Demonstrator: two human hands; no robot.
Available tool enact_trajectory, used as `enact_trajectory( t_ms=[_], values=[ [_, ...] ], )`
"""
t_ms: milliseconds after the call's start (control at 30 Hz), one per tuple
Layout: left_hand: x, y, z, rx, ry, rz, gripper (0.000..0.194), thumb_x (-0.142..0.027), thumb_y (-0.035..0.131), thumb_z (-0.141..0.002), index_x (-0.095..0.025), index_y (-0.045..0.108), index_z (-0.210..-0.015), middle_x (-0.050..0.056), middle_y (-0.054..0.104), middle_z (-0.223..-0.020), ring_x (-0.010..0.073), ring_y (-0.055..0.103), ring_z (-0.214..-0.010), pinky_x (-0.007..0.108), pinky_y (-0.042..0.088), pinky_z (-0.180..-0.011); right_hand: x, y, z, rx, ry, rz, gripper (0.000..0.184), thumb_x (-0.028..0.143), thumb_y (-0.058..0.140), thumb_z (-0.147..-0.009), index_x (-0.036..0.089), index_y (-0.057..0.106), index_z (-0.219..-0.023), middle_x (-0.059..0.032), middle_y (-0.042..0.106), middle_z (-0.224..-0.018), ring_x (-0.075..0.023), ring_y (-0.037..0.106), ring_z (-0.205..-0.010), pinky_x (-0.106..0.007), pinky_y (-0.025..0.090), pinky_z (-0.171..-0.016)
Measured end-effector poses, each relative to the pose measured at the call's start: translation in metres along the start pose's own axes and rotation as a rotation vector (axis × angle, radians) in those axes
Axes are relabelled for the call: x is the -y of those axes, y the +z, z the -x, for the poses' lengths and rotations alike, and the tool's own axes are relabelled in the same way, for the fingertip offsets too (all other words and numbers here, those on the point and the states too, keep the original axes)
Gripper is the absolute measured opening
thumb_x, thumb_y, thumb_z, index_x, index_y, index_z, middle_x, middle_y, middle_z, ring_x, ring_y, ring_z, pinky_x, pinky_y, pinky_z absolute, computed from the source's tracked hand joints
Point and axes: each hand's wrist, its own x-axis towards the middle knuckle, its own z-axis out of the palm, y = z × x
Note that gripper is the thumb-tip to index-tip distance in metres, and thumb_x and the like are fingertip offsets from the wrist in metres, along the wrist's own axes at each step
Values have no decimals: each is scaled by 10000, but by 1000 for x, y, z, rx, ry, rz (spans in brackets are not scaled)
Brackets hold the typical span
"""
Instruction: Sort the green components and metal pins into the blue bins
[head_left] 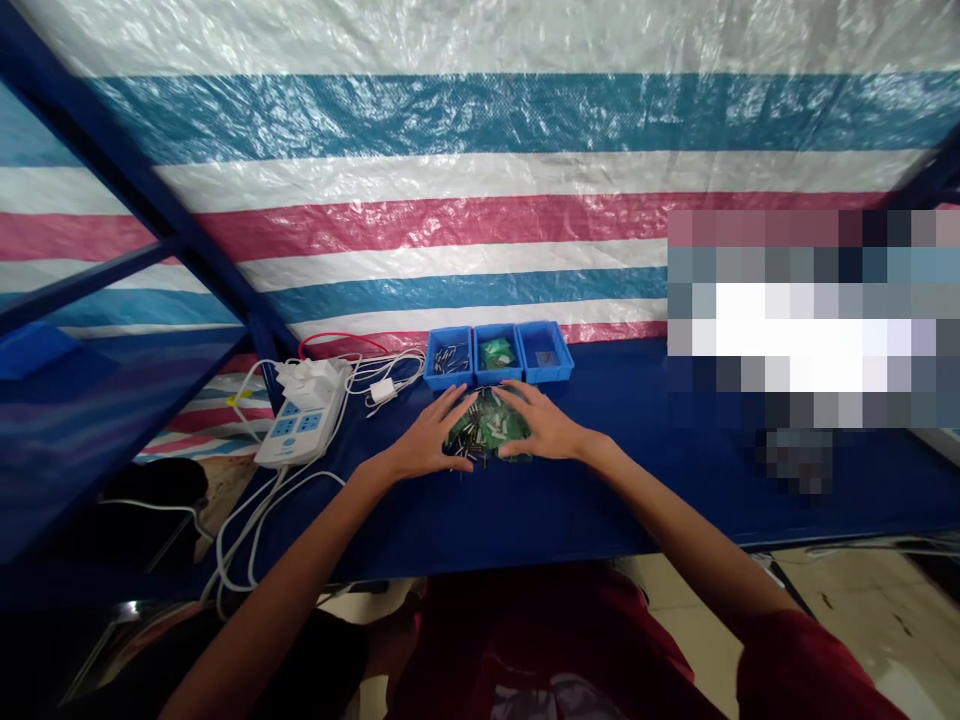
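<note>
At the bottom centre of the frame, the person wears a dark red garment (540, 620) and sits or stands against the near edge of a blue-topped table (450, 525). Both forearms reach up to the middle of the frame.

The left hand (429, 437) is open, fingers spread and curved, at the left side of a loose heap of small parts. The right hand (551, 428) is likewise open and curved at the right side. Neither has a visible hold on any part; whether the fingertips touch the heap cannot be determined. The heap lies on the table at frame centre: slim metal pins (471, 440) mostly left, green pieces (496, 425) mostly right.

Just beyond stand three blue bins in a row. The left bin (448, 381) contains slim metal parts, the middle bin (496, 377) green pieces, the right bin (549, 374) a small flat item.

Left of centre lie a white charger (382, 391) and a white power strip (307, 435) with plugs inserted. A striped tarpaulin (450, 225) spans the background. An area at right is pixelated.
</note>
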Motion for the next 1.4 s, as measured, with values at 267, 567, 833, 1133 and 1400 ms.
enact_trajectory(
  t_ms=[267, 567, 833, 1133, 1400],
  values=[
    [8, 29, -13, 90, 26, -59, 1065, -780, 503, -732, -225, 89, -1540, 134, 62, -1603, 351, 41, -1472, 495, 136, -1177, -15, 30, 2, 193, 36, 175, 1047, 829, 393, -757, 227, 69, -1549, -105, 41, -1611, -330, -6, -1476, -502, 84, -1185],
    [5, 38, -22, -15, -83, 4, 882, -738, 397, -826, -233, 208, -1525, 123, 232, -1573, 335, 193, -1450, 485, 198, -1171, -19, 40, -9, 49, 86, 169, 933, 754, 376, -836, 170, 183, -1537, -146, 149, -1592, -316, 81, -1474, -508, 153, -1188],
    [8, 36, -19, -12, 3, 32, 964, -768, 432, -782, -231, 157, -1534, 128, 189, -1585, 329, 141, -1464, 495, 127, -1186, -25, 24, 2, -45, -84, 76, 874, 697, 519, -814, 223, 280, -1509, -139, 253, -1564, -327, 193, -1453, -547, 237, -1153],
    [3, 33, -18, -107, 1, 51, 790, -675, 318, -896, -188, 243, -1514, 139, 262, -1559, 308, 201, -1451, 479, 126, -1187, -12, 20, 1, -179, -200, 106, 299, 292, 516, -927, 193, 680, -1157, -116, 676, -1177, -274, 577, -1144, -468, 435, -971],
    [-12, 7, -38, -451, -90, 261, 455, -507, 397, -952, -188, 632, -1176, 95, 660, -1173, 243, 581, -1137, 386, 410, -1023, -5, 6, -21, -258, 38, -127, 218, 221, 541, -861, 189, 756, -844, -73, 741, -942, -226, 643, -913, -358, 458, -831]
  ],
)
